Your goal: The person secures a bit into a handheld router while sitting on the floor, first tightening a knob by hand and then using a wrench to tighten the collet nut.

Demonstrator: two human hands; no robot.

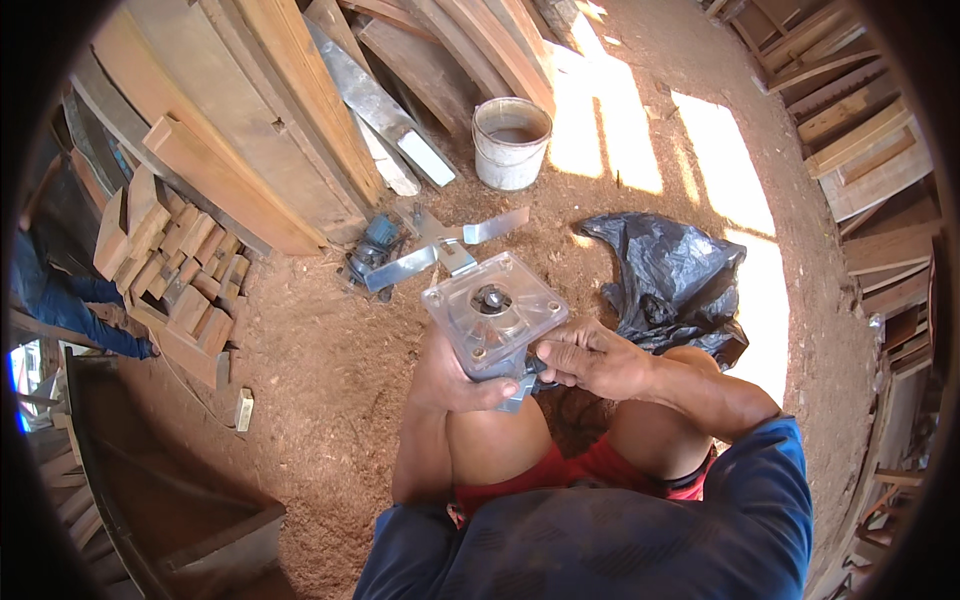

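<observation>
A trim router (490, 312) with a clear square base plate is held above my lap, the plate facing up. The round opening in the plate's middle shows a dark collet. My left hand (462, 380) wraps around the router's body from the left, its thumb across the front. With curled fingers, my right hand (600, 360) pinches at the router's right side; the small part under the fingertips is mostly hidden. Beyond the router, a metal piece with several flat blades (440, 243) lies on the floor, beside a blue power tool (380, 236).
A crumpled black plastic bag (675, 280) lies right of my hands. Farther off stands a dirty white bucket (512, 150). Long boards (250, 120) lean at the back left, near stacked wood blocks (190, 250). Another person's jeans-clad leg (75, 300) shows at far left. Sawdust covers the floor.
</observation>
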